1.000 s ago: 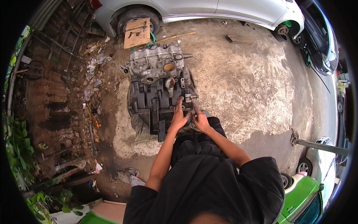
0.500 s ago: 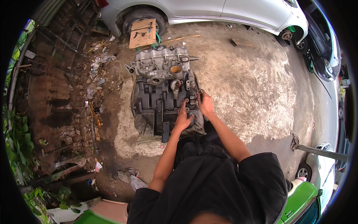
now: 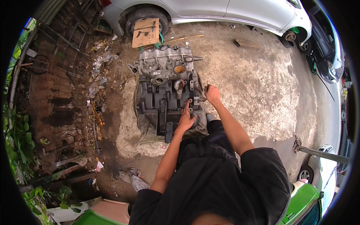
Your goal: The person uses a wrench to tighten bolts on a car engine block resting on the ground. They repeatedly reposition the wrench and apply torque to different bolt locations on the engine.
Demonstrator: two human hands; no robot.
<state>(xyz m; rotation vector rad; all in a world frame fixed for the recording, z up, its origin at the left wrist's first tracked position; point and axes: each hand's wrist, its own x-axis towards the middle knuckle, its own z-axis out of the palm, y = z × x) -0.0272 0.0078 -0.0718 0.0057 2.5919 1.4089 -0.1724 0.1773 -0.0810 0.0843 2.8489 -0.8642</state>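
Observation:
A car engine [image 3: 150, 93] stands in front of me, with a silvery upper part and a dark lower block. My left hand [image 3: 186, 119] rests on the right part of the dark block, fingers stretched out, thumb apart, holding nothing. Just off the engine's right side, my right hand [image 3: 213, 94] is closed round a slim dark tool [image 3: 207, 88]; its kind is too small to make out, and the fingers hide most of it. Between the two hands, small metal fittings [image 3: 197, 100] project from the block's side.
Under the engine lies a grimy cloth [image 3: 148, 137]. Beyond it, a cardboard sheet [image 3: 146, 33] with small dark parts rests on a green stand near a silver car [image 3: 202, 9]. A wooden block [image 3: 246, 44] lies on the concrete; litter [image 3: 99, 63] is scattered at left.
My right hand has shifted to the right, away from the engine's side, uncovering the fittings there. My left hand stays on the block. The view has moved slightly.

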